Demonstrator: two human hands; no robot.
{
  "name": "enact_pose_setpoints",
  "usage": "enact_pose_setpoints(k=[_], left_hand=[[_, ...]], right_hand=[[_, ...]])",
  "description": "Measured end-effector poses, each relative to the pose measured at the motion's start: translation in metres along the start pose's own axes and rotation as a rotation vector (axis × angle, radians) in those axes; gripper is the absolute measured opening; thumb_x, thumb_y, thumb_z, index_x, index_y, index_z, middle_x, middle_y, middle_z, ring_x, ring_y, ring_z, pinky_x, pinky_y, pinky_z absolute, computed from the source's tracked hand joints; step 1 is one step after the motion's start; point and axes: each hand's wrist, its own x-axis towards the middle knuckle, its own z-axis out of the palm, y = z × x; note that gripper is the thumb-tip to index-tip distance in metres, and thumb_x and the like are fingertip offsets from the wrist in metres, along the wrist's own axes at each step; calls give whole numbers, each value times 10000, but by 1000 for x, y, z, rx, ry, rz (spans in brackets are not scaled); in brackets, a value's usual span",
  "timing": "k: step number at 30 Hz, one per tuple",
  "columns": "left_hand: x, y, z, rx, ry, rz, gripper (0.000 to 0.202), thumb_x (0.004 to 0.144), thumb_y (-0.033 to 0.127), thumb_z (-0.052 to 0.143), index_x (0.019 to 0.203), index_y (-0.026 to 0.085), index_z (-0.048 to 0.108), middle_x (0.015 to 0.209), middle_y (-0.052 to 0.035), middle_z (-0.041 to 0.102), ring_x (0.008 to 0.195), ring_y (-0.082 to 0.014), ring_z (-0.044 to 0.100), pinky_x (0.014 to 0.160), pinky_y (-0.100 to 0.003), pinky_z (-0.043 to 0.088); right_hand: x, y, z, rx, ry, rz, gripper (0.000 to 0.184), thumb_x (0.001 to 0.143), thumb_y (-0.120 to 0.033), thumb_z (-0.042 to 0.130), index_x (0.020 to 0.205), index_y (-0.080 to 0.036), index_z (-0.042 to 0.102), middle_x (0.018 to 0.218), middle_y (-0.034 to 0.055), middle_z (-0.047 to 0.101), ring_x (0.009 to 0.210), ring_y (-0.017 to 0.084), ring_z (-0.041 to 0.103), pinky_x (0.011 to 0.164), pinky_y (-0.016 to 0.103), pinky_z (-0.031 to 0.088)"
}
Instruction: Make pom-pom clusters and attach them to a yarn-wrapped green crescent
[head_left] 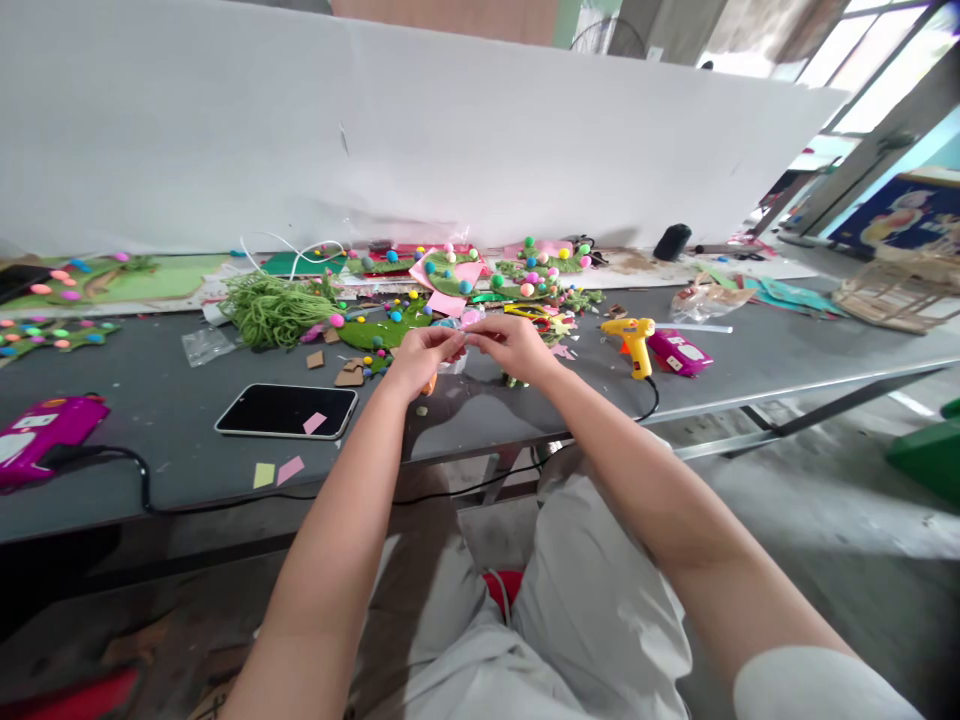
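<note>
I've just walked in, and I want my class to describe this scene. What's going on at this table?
A seated person has the left hand and right hand close together over the table, fingertips nearly meeting; anything between them is too small to make out. Beyond the hands lie green pieces dotted with coloured balls. A bundle of green strands and a phone lie to the left, and a yellow glue gun is to the right, not in either hand.

It was a craft workshop: a glue gun (637, 345), yarn (274, 312), pompoms (528, 290) and paper scraps (290, 469) lay on a long table (780, 350).
</note>
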Motion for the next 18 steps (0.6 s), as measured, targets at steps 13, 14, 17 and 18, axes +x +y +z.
enact_pose_setpoints(k=[13, 14, 17, 18], left_hand=[[-5, 3, 5, -8, -31, -11, 594, 709, 589, 886, 1133, 179, 811, 1052, -109, 804, 915, -221, 733, 831, -318, 557], [-5, 3, 6, 2, -34, -11, 591, 693, 586, 898, 1109, 173, 816, 1018, -104, 805, 900, -218, 730, 835, -320, 556], [-3, 2, 7, 25, -18, -9, 564, 625, 591, 930, 963, 152, 827, 853, -75, 786, 795, -198, 706, 810, -326, 557], [-2, 1, 7, 30, -5, -7, 555, 606, 599, 935, 911, 149, 823, 801, -62, 771, 759, -190, 693, 792, -325, 556]], right_hand=[[3, 18, -6, 119, 185, 134, 290, 876, -406, 737, 1016, -172, 836, 1039, 102, 782, 947, 226, 691, 858, 343, 530], [4, 16, 0, 111, 157, 130, 271, 877, -387, 730, 1005, -171, 834, 1044, 103, 780, 952, 225, 690, 857, 337, 528], [5, 12, 13, 75, 90, 137, 210, 902, -328, 674, 912, -167, 809, 953, 75, 779, 880, 199, 669, 800, 307, 503], [6, 12, 16, 59, 80, 136, 211, 911, -318, 654, 875, -163, 792, 895, 61, 769, 834, 186, 650, 768, 298, 486]])
